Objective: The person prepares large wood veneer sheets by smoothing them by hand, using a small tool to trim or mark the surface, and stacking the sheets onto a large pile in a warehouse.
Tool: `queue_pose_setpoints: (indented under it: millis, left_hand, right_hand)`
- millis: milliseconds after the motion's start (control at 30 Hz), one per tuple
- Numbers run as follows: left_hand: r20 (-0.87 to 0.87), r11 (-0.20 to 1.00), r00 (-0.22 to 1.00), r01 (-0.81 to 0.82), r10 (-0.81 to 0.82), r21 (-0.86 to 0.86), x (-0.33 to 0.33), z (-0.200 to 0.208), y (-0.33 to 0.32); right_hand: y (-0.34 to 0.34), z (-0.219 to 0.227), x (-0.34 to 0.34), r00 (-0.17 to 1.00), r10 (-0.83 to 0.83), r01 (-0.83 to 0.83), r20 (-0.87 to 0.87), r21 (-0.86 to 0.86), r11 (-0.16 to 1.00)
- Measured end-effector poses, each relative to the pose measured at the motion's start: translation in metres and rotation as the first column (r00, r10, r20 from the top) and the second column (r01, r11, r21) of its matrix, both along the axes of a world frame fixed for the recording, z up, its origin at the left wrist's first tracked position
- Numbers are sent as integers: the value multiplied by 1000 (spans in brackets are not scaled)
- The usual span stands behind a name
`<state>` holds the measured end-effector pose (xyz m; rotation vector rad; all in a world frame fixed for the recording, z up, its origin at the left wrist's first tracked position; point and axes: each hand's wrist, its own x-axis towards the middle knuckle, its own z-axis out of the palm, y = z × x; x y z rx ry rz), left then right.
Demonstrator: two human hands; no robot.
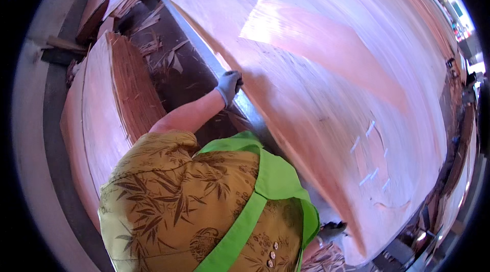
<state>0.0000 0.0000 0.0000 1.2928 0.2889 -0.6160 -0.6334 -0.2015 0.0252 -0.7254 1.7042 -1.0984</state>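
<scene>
A large, thin wood veneer sheet (306,124) spreads across a broad stack, its near edge lifted and curled. My left hand (229,87), in a grey glove, is closed on that edge near its middle. Farther down the same edge, at the lower right, my right hand (332,232) wears a dark glove and appears to grip the sheet; its fingers are partly hidden. Short pale tape strips (370,129) lie on the veneer at the right. A lighter veneer piece (316,47) lies over the upper middle.
At my left stands another veneer stack (97,114) with rough, layered edges. Between the stacks, wood scraps (173,60) litter the dark floor. A metal edge (204,50) runs along the main stack. More splinters (326,259) lie by my right hand.
</scene>
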Motion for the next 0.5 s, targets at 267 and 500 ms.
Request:
queue_pose_setpoints:
  millis: [267, 500]
  left_hand:
    - [322, 918, 860, 382, -397, 111, -48, 79, -49]
    - [-194, 813, 804, 493, -562, -309, 28, -48, -61]
  right_hand:
    - [-139, 8, 23, 960, 59, 2, 275, -217, 976]
    - [-191, 41, 57, 944, 23, 76, 328, -287, 955]
